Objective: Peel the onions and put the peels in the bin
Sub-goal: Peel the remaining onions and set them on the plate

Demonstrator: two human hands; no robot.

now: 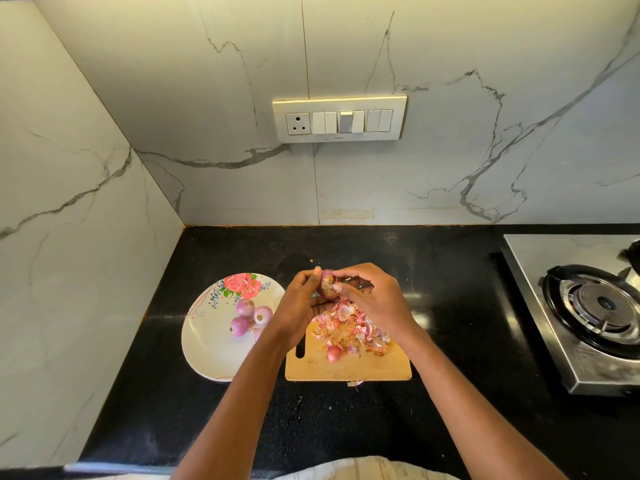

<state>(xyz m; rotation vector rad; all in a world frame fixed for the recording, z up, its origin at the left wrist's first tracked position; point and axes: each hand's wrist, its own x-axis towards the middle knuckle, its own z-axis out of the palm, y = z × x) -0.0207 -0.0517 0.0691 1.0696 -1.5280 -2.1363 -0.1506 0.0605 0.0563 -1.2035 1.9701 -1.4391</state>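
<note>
A small, firm, light pinkish-purple onion (pixel 327 285) is cupped above the pale wooden cutting board (pixel 346 368) by the left hand (pixel 304 306), while its papery, tear-prone skin is seemingly pinched at the root end by the right hand (pixel 374 299).

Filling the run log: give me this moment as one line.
step: peeling | left hand: holds onion | right hand: picking skin | peels: on board | peeled onions: plate | bin: unseen

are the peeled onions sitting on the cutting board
No, the peeled onions lie on the flowered plate, while the cutting board holds the pile of peels.
</note>
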